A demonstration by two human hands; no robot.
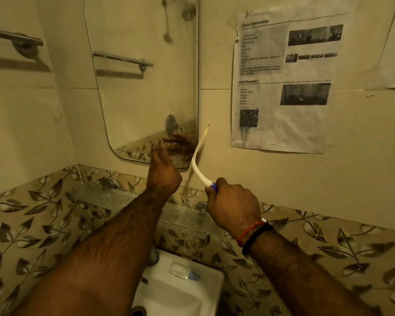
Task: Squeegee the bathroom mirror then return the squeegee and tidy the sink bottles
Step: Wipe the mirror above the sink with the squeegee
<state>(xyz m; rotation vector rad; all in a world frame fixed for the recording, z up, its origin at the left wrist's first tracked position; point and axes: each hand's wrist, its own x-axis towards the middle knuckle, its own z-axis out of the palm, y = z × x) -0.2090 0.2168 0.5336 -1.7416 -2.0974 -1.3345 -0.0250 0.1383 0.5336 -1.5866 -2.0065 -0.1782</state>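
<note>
Below the mirror (144,71), near its bottom right corner, two hands are working. The right hand (234,207) is gripping the squeegee (200,156) with its fingers curled tight around the blue handle. The white part is curving up and away from the hand. It is sitting just beside the right edge of the mirror, and I cannot tell if the blade is touching the glass.

The left hand (162,172) is reaching up to the bottom edge of the mirror. Its fingers are straight and a little spread, and it is holding nothing. It looks very near the glass, but I cannot tell if it is touching.

I think the wiping step is going on now. To do it well, the blade should lie flat on the glass and be pulled in one smooth line. The empty hand should be kept off the glass so it leaves no marks.

A small clear bottle (184,270) is lying on its side on the sink (205,290), right below the mirror. A shelf (96,197) is sitting between the mirror and the sink.

To the right of the mirror, a paper (283,83) is taped to the wall. It is showing dark pictures, a square code and lines of print. The words are too blurry to read. I see no brand on the bottle.
</note>
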